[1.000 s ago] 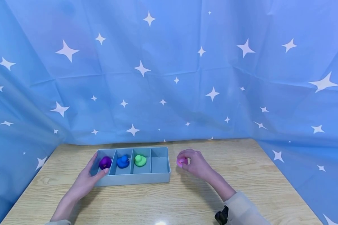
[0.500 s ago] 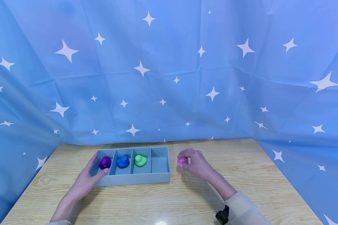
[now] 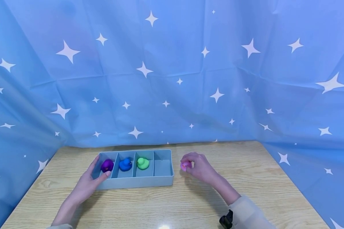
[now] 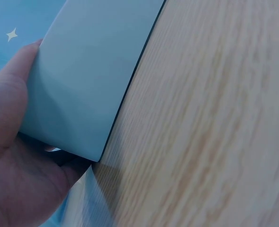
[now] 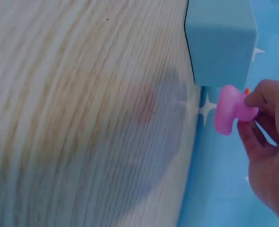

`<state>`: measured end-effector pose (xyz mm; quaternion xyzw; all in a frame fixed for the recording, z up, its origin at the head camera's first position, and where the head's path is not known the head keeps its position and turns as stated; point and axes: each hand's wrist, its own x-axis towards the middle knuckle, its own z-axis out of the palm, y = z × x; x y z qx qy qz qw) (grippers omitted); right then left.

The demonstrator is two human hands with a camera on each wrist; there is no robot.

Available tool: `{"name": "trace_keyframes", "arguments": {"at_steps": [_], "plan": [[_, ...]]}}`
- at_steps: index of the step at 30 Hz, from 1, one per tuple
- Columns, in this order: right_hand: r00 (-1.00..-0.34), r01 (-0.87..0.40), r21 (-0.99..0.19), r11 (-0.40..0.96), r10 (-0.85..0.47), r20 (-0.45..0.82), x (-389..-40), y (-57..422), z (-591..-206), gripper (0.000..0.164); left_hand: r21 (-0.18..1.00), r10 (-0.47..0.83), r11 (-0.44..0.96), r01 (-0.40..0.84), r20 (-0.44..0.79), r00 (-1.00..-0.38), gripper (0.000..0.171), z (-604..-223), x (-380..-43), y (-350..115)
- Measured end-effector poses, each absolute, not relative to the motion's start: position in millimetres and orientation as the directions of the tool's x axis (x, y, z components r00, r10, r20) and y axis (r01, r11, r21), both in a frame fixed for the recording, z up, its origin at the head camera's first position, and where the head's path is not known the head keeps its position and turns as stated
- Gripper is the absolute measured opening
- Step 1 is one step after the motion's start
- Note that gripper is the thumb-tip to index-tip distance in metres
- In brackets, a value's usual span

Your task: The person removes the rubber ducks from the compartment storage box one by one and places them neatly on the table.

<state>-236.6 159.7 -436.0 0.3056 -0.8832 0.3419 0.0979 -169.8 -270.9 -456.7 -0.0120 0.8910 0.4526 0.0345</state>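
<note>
A pink rubber duck [image 3: 185, 166] is pinched between the thumb and fingers of my right hand [image 3: 202, 168], just right of the divided box. The right wrist view shows the duck [image 5: 228, 108] held off the table, with a shadow on the wood apart from it. My left hand [image 3: 87, 184] grips the left end of the light blue box [image 3: 134, 182], its thumb over the front rim. From left to right, the compartments hold a purple duck [image 3: 107, 165], a blue duck [image 3: 125, 164] and a green duck [image 3: 142, 163]; the rightmost compartment [image 3: 162, 167] is bare.
The box stands on a wood-grain table [image 3: 149, 206], near its back edge. A blue curtain with white stars [image 3: 172, 89] hangs behind the table and along both sides. A black device [image 3: 226, 219] is strapped at the right wrist by the sleeve [image 3: 246, 211].
The pink duck turns slightly in my right hand's fingers, while that hand stays almost in place. My left hand and the box have not moved.
</note>
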Motion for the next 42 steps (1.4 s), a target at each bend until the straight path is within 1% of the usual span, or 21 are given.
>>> {"name": "trace_keyframes", "arguments": {"at_steps": [9, 19, 27, 31, 36, 42], "plan": [[-0.774, -0.632, -0.526, 0.569, -0.487, 0.404, -239.2, 159.6, -434.5, 0.021, 0.808, 0.009, 0.588, -0.038, -0.053, -0.999, 0.100, -457.1, -168.5, -270.8], [-0.789, -0.614, -0.534, 0.581, -0.479, 0.385, -238.0, 159.6, -430.8, 0.018, 0.810, 0.008, 0.585, -0.040, -0.055, -0.998, 0.099, -456.1, -168.9, -270.6], [-0.796, -0.605, -0.537, 0.588, -0.480, 0.370, -238.3, 159.6, -432.9, 0.020, 0.809, 0.013, 0.585, -0.048, -0.068, -0.998, 0.100, -456.3, -170.4, -271.0], [-0.783, -0.620, -0.536, 0.573, -0.495, 0.377, -239.5, 160.1, -436.0, 0.019, 0.812, 0.010, 0.582, -0.049, -0.068, -0.998, 0.102, -457.4, -170.7, -271.5], [-0.755, -0.653, -0.521, 0.549, -0.526, 0.392, -242.8, 161.6, -443.2, 0.024, 0.813, 0.008, 0.580, -0.048, -0.065, -0.998, 0.103, -458.1, -169.9, -271.7], [-0.746, -0.658, -0.532, 0.533, -0.555, 0.367, -245.4, 161.6, -451.2, 0.025, 0.813, 0.009, 0.580, -0.044, -0.061, -0.998, 0.102, -457.0, -169.5, -271.3]]}}
